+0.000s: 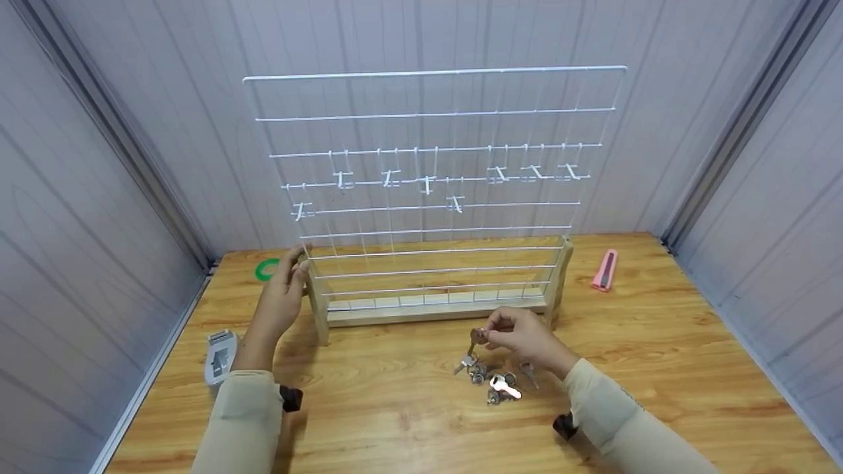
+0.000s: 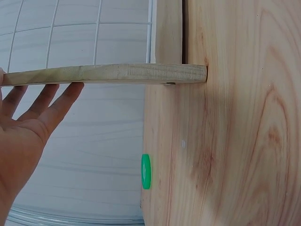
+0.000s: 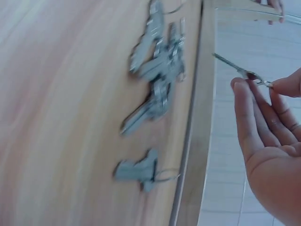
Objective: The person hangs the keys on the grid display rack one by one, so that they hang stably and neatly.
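My left hand point(image 1: 282, 299) holds the wooden side post point(image 2: 117, 73) of a white wire rack point(image 1: 435, 230). Its fingers lie along the post's outer face in the left wrist view, with the thumb partly cut off at the frame edge. Between thumb and fingers, my right hand point(image 1: 527, 336) pinches a key point(image 1: 477, 337) by its ring, raised above the table. Below it, several loose keys point(image 1: 506, 387) lie in a small heap, some with rings. In the right wrist view, the held key point(image 3: 230, 63) points away from the fingertips, and the keys point(image 3: 160, 66) on the table look blurred.
Several small white hooks point(image 1: 427, 184) hang across the rack's middle wires. A pink cutter point(image 1: 605, 270) lies right of the rack. To the left are a green ring point(image 1: 267, 269), perhaps a tape roll, and a grey-white device point(image 1: 220, 359). Panelled walls surround the wooden table point(image 1: 369, 421).
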`<state>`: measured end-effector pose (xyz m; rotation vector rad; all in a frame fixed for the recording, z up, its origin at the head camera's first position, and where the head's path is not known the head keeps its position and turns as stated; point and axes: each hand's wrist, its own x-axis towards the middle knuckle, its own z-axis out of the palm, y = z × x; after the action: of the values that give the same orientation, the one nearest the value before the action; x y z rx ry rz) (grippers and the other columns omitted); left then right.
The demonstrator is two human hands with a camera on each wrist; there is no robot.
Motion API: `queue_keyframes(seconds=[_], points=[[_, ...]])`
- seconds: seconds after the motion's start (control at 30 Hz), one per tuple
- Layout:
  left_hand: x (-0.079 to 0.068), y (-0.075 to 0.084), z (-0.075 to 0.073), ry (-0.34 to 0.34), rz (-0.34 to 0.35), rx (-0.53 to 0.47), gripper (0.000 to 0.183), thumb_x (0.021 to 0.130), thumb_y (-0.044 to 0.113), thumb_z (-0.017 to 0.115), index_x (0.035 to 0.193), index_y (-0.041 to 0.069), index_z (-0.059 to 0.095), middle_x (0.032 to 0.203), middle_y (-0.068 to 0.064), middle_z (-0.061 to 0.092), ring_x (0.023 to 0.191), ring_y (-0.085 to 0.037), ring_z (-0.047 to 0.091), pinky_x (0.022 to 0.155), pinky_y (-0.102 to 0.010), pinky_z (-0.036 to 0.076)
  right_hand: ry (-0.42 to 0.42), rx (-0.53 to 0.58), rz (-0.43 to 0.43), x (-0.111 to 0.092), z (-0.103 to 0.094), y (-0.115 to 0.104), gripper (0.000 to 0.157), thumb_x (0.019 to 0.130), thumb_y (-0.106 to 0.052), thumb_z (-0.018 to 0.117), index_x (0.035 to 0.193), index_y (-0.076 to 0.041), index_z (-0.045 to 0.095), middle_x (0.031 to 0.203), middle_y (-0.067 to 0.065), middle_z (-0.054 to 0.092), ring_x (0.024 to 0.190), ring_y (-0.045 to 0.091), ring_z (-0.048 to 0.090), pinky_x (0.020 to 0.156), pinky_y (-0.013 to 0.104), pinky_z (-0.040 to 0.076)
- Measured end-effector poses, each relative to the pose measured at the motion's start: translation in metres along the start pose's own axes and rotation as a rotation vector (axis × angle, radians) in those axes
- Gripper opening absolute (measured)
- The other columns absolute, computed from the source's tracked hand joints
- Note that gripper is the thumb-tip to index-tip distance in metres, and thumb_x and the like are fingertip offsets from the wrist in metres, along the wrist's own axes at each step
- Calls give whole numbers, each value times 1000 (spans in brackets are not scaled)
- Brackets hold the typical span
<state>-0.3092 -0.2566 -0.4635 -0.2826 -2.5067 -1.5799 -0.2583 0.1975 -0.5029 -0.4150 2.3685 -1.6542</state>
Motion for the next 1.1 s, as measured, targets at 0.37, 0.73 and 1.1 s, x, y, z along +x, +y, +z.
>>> queue_keyframes(seconds=[0.37,0.73,1.1], points=[[-4,-4,-2,19,8,13,52,116,43,38,165,24,36,175,-14,32,158,-45,39,113,-66,52,-90,220,-113,10,19,-30,21,103,-9,70,111,10,66,110,11,76,101,28,78,92,36,68],[-5,-2,-3,7,-22,5,52,117,41,39,165,24,35,175,-11,33,158,-42,40,116,-63,52,-108,489,-143,30,54,-69,5,103,-2,65,102,-6,69,101,2,78,95,18,78,89,34,68],[1,-1,1,11,-36,2,49,117,40,39,164,25,37,172,-16,37,156,-43,44,115,-61,53,-128,695,-128,58,86,-120,10,107,0,54,103,-6,61,99,6,76,93,20,79,84,32,68]])
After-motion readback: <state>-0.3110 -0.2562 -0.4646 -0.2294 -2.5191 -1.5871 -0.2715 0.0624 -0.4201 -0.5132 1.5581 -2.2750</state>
